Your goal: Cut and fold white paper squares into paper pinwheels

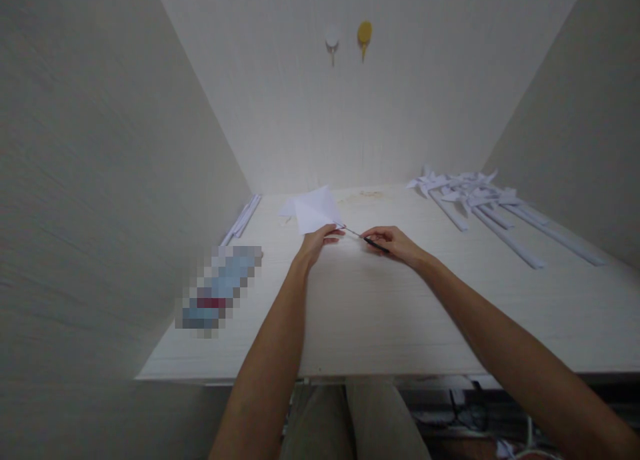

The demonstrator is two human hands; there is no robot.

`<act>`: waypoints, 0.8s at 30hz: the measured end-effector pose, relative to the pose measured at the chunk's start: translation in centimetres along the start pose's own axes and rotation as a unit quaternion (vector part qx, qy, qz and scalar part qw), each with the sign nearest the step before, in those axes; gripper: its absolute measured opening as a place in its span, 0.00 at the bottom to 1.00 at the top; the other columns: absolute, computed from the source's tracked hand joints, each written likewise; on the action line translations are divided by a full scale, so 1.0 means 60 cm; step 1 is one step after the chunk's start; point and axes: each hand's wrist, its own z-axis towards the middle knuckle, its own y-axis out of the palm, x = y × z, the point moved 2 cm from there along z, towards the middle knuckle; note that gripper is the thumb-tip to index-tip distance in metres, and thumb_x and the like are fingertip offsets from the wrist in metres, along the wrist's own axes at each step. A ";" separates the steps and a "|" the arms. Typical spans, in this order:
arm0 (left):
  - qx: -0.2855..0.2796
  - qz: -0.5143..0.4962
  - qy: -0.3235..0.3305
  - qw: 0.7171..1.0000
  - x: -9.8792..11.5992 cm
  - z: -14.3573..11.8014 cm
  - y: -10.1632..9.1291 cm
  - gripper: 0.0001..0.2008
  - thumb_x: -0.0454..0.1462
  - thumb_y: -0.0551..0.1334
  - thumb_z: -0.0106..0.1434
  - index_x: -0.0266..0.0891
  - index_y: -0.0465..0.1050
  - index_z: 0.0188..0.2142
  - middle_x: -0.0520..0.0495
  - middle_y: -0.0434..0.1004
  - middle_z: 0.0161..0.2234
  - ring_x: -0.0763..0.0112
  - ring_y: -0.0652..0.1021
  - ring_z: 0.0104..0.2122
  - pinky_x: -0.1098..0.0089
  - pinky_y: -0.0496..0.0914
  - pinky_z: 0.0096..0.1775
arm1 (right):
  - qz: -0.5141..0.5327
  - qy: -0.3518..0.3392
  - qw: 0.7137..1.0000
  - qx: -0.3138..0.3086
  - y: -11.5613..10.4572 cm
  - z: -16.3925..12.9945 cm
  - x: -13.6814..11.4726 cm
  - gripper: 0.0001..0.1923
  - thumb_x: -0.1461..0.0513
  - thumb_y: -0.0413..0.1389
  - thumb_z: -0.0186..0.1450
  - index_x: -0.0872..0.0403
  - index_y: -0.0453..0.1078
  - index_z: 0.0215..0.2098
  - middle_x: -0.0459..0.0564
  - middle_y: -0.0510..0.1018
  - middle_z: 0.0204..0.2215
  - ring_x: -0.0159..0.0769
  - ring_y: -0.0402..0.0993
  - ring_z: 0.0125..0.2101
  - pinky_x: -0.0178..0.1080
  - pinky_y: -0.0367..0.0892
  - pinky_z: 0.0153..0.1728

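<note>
A square of white paper (316, 208) is held by its near right corner in my left hand (319, 240), whose fingers are closed on it. Faint fold lines cross the sheet. My right hand (393, 243) grips a pair of scissors (376, 245) with a dark handle, seen nearly edge-on. Their thin metal blades point left and reach the paper's corner beside my left fingertips. Whether the blades are apart cannot be made out. Another piece of white paper (287, 209) shows behind the held sheet, to its left.
Several white paper pinwheels (473, 188) on rolled paper sticks (507, 237) lie at the right. White paper rolls (241, 219) lie by the left wall, behind a blurred bluish item (223, 290). A white hook (332, 40) and a yellow hook (365, 33) are on the back wall.
</note>
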 end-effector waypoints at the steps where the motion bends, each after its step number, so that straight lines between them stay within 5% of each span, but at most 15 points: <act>1: -0.003 0.002 0.000 1.000 0.000 0.000 -0.001 0.08 0.37 0.61 0.48 0.32 0.72 0.26 0.40 0.76 0.35 0.71 0.75 0.29 0.71 0.66 0.31 | -0.003 0.000 1.000 0.000 0.000 0.000 0.000 0.16 0.55 0.58 0.50 0.58 0.71 0.32 0.44 0.67 0.22 0.24 0.59 0.21 0.32 0.54 0.23; 24: 0.010 -0.002 -0.007 1.000 0.003 -0.003 -0.002 0.07 0.36 0.61 0.47 0.32 0.72 0.24 0.41 0.76 0.33 0.71 0.74 0.30 0.70 0.66 0.32 | -0.016 -0.002 1.000 0.005 0.000 -0.002 -0.003 0.18 0.55 0.59 0.48 0.59 0.72 0.33 0.44 0.67 0.21 0.26 0.59 0.22 0.32 0.54 0.23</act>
